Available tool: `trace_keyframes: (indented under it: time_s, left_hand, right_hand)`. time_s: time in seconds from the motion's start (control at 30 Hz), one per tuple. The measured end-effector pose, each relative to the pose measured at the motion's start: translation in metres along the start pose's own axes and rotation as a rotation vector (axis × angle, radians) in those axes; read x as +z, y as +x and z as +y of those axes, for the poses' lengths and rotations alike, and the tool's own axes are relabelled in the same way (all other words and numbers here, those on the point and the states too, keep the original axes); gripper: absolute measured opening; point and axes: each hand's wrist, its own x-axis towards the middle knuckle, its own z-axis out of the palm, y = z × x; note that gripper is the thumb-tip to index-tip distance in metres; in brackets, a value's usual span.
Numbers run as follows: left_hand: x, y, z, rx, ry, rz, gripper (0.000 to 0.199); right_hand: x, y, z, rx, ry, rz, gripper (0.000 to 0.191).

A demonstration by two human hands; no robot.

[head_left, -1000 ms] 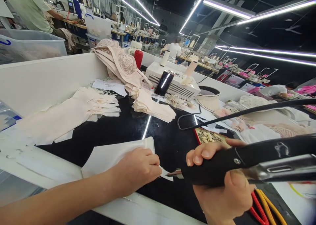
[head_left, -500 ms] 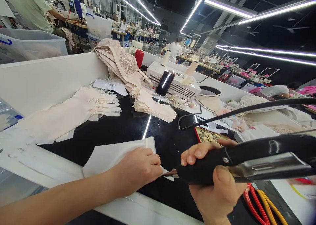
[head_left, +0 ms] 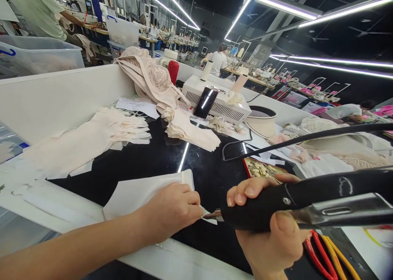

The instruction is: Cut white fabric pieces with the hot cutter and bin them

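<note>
Our left hand (head_left: 176,204) clenches the white piece (head_left: 135,192); our right hand (head_left: 272,247) grasps the tool (head_left: 310,190). We seem mid-work at the corner, needing a steady tip (head_left: 211,215) next.

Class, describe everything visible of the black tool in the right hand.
The black tool has a smooth, plastic-looking body, a small metal screw near its front and a metal lever along its side. It lies nearly level in the right hand, fingers curled around it. Its narrow metal tip points left, at white material beside the left hand; contact is unclear.
</note>
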Motion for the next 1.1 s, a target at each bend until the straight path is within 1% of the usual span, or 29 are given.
trace_keyframes:
  time_s: [0.17, 0.3, 0.5, 0.67, 0.8, 0.9, 0.97, 1.03, 1.1]
  left_hand:
    - [0.001, 0.000, -0.001, -0.026, -0.028, -0.012, 0.020]
    - [0.000, -0.001, -0.002, -0.032, -0.030, -0.039, 0.024]
    - [-0.002, -0.003, -0.004, -0.045, -0.047, -0.069, 0.022]
    - [-0.005, -0.002, -0.003, -0.048, -0.054, -0.088, 0.020]
    - [-0.005, -0.001, -0.003, -0.061, -0.059, -0.089, 0.018]
    - [-0.004, -0.001, -0.002, -0.055, -0.066, -0.078, 0.018]
    - [-0.006, -0.001, -0.002, -0.054, -0.108, -0.050, 0.015]
    - [-0.011, 0.000, -0.004, -0.074, -0.189, -0.009, 0.009]
    - [-0.020, -0.001, -0.007, -0.099, -0.252, 0.021, 0.010]
  right_hand:
    - [-0.001, 0.000, 0.000, -0.004, -0.015, -0.019, 0.035]
    - [-0.007, 0.002, -0.005, -0.001, -0.024, 0.023, 0.039]
    - [-0.018, 0.002, -0.007, -0.017, -0.048, 0.063, 0.044]
    - [-0.019, 0.000, -0.004, -0.031, -0.059, 0.059, 0.043]
    - [-0.018, 0.000, -0.004, -0.031, -0.074, 0.051, 0.040]
    - [-0.017, 0.000, -0.004, -0.025, -0.085, 0.053, 0.037]
    - [-0.018, 0.001, -0.004, -0.023, -0.088, 0.050, 0.036]
    - [-0.019, 0.002, -0.003, -0.028, -0.093, 0.046, 0.036]
    - [-0.021, 0.004, -0.002, -0.032, -0.104, 0.043, 0.037]
